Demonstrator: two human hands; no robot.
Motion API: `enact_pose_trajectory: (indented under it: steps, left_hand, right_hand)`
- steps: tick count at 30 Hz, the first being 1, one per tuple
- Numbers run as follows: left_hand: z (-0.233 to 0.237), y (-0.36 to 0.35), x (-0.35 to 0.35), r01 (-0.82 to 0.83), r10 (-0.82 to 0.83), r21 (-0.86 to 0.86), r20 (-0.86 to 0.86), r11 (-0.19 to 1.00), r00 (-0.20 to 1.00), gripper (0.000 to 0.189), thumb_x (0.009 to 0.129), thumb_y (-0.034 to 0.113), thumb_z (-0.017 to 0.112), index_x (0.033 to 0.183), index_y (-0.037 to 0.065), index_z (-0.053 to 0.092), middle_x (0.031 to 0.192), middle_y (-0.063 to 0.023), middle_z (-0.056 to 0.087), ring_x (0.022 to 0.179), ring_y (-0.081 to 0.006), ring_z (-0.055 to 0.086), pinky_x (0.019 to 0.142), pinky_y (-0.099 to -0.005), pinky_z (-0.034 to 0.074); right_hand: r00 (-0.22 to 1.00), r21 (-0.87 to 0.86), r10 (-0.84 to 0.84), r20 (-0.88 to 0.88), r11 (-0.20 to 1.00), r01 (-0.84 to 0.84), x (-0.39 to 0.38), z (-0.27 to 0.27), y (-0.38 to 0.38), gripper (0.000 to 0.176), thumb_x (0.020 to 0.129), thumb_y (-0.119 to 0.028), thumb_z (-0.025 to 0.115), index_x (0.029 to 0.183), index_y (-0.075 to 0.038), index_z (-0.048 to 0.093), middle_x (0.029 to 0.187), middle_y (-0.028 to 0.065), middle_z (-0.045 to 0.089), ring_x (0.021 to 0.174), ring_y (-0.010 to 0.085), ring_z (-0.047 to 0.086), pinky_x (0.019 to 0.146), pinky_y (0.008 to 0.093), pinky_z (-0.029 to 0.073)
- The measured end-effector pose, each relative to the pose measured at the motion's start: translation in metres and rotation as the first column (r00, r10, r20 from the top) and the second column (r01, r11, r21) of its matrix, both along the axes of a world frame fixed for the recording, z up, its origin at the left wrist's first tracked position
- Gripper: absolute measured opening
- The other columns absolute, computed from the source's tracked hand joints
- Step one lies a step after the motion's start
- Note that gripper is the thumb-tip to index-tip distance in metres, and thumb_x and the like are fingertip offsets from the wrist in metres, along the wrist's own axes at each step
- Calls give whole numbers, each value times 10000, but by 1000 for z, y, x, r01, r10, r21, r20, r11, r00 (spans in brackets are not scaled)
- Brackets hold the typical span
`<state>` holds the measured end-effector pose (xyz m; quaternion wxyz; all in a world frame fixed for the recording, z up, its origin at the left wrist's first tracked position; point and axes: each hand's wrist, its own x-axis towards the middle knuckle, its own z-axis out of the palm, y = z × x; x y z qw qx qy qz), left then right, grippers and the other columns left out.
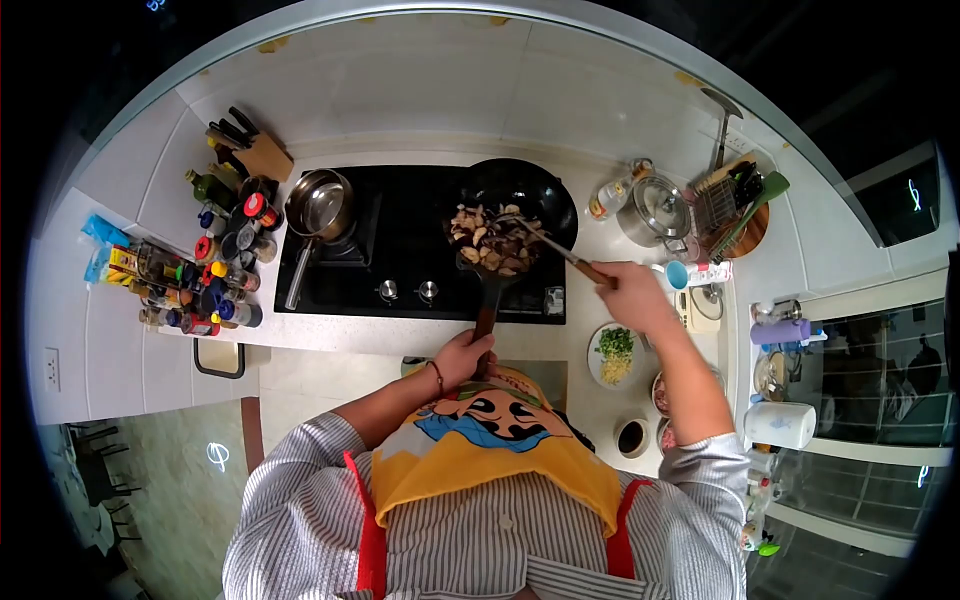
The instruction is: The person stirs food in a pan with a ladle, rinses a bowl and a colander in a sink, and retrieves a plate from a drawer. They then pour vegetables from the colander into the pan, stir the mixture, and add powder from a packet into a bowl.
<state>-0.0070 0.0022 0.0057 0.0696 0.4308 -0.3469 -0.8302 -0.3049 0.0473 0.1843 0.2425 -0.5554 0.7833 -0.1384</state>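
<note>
A black wok sits on the right side of the black stove, with browned sliced pieces of food in it. My left hand is wrapped round the wok's handle, close to my apron. My right hand grips the wooden handle of a spatula, whose metal end reaches into the food. The spatula's tip is partly hidden among the pieces. To the right of the wok handle, a white plate holds chopped green and pale yellow bits.
A steel saucepan stands on the left burner, its handle pointing toward me. Bottles and jars crowd the left counter beside a knife block. On the right are a lidded pot, a bowl of dark liquid and bowls of meat partly behind my right arm.
</note>
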Motion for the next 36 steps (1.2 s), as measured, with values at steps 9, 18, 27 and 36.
enact_pose_trajectory:
  steps: [9,18,27,36]
  left_hand:
    - [0,0,1,0,0,5,10,1000,1000,324,1064,311,562,1282,74,528,952,-82,659,787,-214,696,719,-347,592]
    - [1,4,1,-35,36,4,-22,999,999,292,1060,292,572,1227,54,542,927,-86,658,773,-202,688,705,-350,594]
    - [4,3,-1,-24,24,-5,0,1000,1000,296,1063,298,560,1217,46,540,937,-94,655,794,-205,691,727,-350,603]
    - [13,5,-2,-26,27,-15,42,1000,999,308,1056,311,573,1207,43,543,954,-91,648,795,-201,690,740,-354,607]
  right_hand:
    - [946,73,105,-305,994,-86,9,-5,-3,365,856,-106,655,1214,-102,731,993,232,723,938,420,687,854,481,559]
    - [999,-69,3,39,998,0,5,-46,-2,389,884,-128,667,1271,-109,707,1054,233,726,947,395,700,851,404,551]
    - [927,104,163,-337,985,-136,15,65,21,376,836,-97,668,1205,-103,739,1004,225,725,945,414,683,852,461,558]
    - [942,-49,53,-331,996,-73,5,28,15,307,851,-100,617,1125,-123,754,962,207,730,944,401,697,847,486,565]
